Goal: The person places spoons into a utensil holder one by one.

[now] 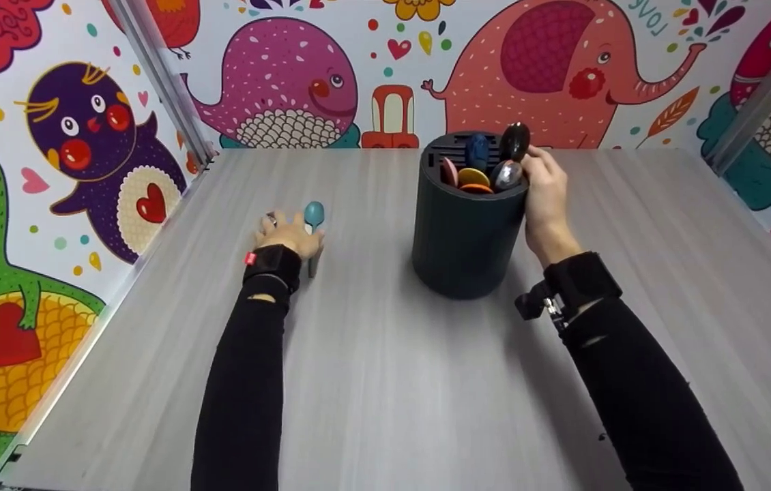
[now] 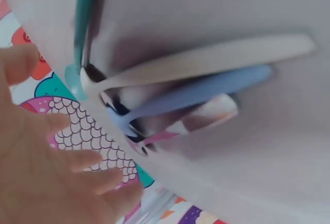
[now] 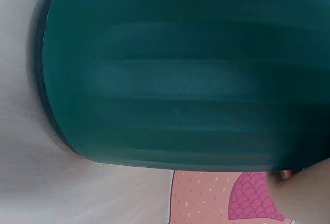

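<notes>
My left hand [image 1: 290, 235], seen in the head view, is low over the left side of the table among loose spoons. The left wrist view shows its fingers spread apart beside a teal spoon [image 2: 82, 28], a whitish spoon [image 2: 206, 62], a blue spoon [image 2: 201, 92] and a pink-patterned piece of cutlery [image 2: 206, 115]. A dark green ribbed utensil holder [image 1: 467, 232] stands upright on the table. My right hand [image 1: 548, 198] grips its right side at the rim, fingertips close behind a dark spoon [image 1: 514, 141]. The palm side of that hand is hidden.
The holder's slotted top also carries a blue handle [image 1: 477, 150], a yellow piece [image 1: 473, 178], an orange piece [image 1: 475, 188] and a shiny metallic spoon [image 1: 507, 174]. Printed cartoon panels [image 1: 290, 75] wall the grey table [image 1: 372, 382] at the back and sides.
</notes>
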The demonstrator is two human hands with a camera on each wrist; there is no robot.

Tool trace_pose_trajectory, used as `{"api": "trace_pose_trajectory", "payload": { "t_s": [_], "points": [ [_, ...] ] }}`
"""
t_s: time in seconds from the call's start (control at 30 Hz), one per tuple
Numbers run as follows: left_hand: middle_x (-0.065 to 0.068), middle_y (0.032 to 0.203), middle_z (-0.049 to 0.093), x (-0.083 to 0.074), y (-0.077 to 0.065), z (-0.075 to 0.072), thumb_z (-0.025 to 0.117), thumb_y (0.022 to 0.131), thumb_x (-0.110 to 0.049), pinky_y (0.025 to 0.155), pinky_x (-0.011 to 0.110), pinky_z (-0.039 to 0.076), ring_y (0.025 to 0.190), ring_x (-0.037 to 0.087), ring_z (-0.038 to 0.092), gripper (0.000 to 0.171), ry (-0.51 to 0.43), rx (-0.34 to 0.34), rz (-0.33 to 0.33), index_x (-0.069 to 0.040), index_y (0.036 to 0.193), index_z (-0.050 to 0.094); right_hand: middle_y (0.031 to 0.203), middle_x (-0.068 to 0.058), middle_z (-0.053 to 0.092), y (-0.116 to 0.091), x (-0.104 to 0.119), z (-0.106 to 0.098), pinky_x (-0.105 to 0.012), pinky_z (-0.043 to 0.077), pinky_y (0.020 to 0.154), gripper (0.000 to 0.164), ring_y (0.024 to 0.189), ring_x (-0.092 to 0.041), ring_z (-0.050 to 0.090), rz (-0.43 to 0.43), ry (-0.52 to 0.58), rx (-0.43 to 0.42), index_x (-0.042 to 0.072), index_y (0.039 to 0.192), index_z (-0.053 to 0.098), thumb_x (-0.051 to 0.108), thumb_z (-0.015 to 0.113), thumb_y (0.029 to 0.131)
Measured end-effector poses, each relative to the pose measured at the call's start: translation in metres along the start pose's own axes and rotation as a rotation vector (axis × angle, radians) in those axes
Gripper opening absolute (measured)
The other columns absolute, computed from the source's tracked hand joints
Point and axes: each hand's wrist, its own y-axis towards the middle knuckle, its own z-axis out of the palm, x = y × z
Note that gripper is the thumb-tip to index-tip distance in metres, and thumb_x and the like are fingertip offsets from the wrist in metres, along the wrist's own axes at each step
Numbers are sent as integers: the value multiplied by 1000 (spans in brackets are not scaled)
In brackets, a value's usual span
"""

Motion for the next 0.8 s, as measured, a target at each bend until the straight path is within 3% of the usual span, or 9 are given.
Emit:
{"api": "trace_pose_trajectory", "payload": {
  "t_s": [0.17, 0.4, 0.57, 0.8],
  "points": [
    [35, 163, 1, -2, 14, 0, 41, 104, -50, 117, 64, -7, 149, 55, -1, 79, -21, -5, 15, -7, 163, 12, 123, -8, 58, 0, 0, 1, -27, 41, 95, 37, 111, -17, 50, -3, 0, -4, 2, 132, 62, 19, 48, 102],
    [34, 164, -2, -7, 20, -6, 43, 104, -48, 119, 61, -4, 151, 51, 0, 80, -62, -22, 26, -9, 164, 7, 125, -8, 58, 0, 0, 5, -27, 40, 97, 38, 115, -17, 49, -16, -27, 0, 2, 132, 62, 20, 48, 102],
    [32, 165, 3, -14, 33, 3, 46, 104, -42, 121, 56, -1, 153, 45, -1, 78, -115, -56, 66, -8, 164, 10, 124, -9, 58, 2, 0, 4, -26, 41, 97, 39, 115, -17, 49, -15, -43, -10, 1, 133, 60, 19, 46, 102],
    [28, 166, 7, -21, 48, 14, 47, 103, -39, 121, 58, 0, 154, 43, 4, 75, -76, -16, 64, -7, 163, 16, 121, -8, 58, 1, -1, 1, -27, 41, 95, 37, 112, -17, 50, -17, -43, -6, 2, 131, 61, 19, 46, 102]
  ]
}}
